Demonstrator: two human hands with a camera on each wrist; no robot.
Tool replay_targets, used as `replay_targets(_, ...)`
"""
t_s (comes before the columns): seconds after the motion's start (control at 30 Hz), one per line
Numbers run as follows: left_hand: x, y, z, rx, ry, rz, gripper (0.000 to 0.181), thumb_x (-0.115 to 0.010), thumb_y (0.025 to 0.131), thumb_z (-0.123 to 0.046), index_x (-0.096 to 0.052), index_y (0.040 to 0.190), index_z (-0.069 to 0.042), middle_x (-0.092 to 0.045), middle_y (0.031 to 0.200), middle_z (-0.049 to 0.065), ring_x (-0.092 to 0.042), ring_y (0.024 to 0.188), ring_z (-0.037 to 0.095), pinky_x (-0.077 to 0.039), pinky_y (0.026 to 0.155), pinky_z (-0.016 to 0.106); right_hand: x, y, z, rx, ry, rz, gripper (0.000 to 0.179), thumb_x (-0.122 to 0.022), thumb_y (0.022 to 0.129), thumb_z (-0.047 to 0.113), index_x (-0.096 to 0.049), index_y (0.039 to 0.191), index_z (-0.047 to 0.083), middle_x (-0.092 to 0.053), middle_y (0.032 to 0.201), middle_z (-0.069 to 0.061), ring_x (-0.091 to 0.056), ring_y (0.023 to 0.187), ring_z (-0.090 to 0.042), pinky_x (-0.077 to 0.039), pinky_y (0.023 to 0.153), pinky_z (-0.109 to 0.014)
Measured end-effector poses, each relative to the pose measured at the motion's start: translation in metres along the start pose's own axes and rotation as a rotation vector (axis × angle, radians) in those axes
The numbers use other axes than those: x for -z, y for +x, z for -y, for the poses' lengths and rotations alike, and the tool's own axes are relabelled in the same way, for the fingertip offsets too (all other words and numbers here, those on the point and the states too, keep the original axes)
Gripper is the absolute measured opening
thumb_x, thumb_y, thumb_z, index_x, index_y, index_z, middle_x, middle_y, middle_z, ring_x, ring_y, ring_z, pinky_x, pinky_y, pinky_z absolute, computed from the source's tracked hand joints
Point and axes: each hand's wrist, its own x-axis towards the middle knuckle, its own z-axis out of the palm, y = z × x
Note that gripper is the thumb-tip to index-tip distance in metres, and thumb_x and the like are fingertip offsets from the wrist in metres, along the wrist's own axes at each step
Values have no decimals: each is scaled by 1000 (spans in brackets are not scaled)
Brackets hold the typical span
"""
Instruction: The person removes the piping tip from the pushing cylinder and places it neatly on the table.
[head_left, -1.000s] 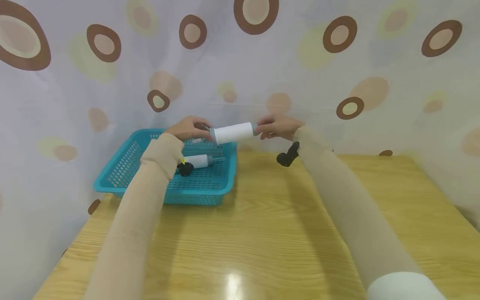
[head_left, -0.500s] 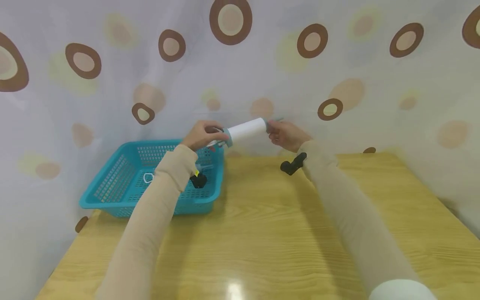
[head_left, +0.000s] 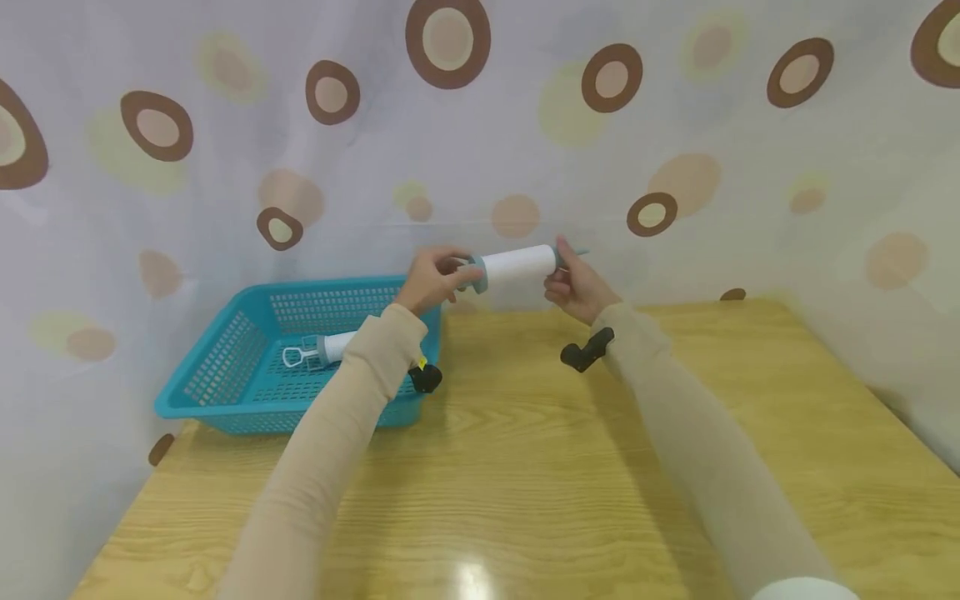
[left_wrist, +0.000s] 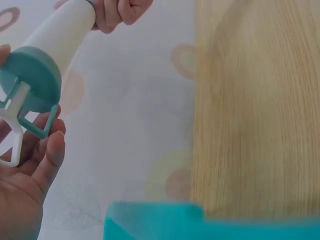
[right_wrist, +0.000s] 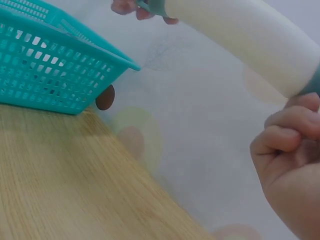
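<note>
A large syringe (head_left: 517, 263) with a white barrel, teal end caps and a thin teal nozzle is held level above the table, near the wall. My left hand (head_left: 433, 279) holds its teal collar (left_wrist: 32, 77) at the handle end. In the left wrist view a white loop handle (left_wrist: 17, 145) sticks out of that collar, beside teal finger loops (left_wrist: 42, 131). At the nozzle end, my right hand (head_left: 577, 283) pinches the teal tip cap, its other fingers curled (right_wrist: 287, 132). A second syringe (head_left: 337, 346) lies in the teal basket (head_left: 210, 410), partly hidden by my left sleeve.
The perforated basket stands at the back left of the wooden table (head_left: 510, 467). Behind is a patterned curtain (head_left: 480, 150) with brown rings. Black wrist cameras hang below both cuffs, the left one (head_left: 426, 379) near the basket's right rim.
Both hands have carried the syringe to the right, away from above the basket. The view has turned slightly right. The second syringe's handle end has come into sight in the basket.
</note>
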Motion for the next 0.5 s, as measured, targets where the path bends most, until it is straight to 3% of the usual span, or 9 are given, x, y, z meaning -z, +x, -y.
replay_targets(0.3,-26,8,-3,51,-156,-26,40,-65,92,-23,-59,128,-5,-63,113,21,-63,77,17,-54,63,27,7,-16,2,65,-48,-156,33,-44,99,44,-48,88,13,-33,48,6,-28,39,-7,-20,45,-20)
replay_targets(0.5,-46,8,0,103,-221,-25,47,-71,87,-28,-58,127,-7,-62,114,20,-66,73,15,-58,65,30,14,-24,3,84,-87,-239,34,-42,101,41,-48,87,10,-33,45,6,-28,37,-7,-19,44,-20)
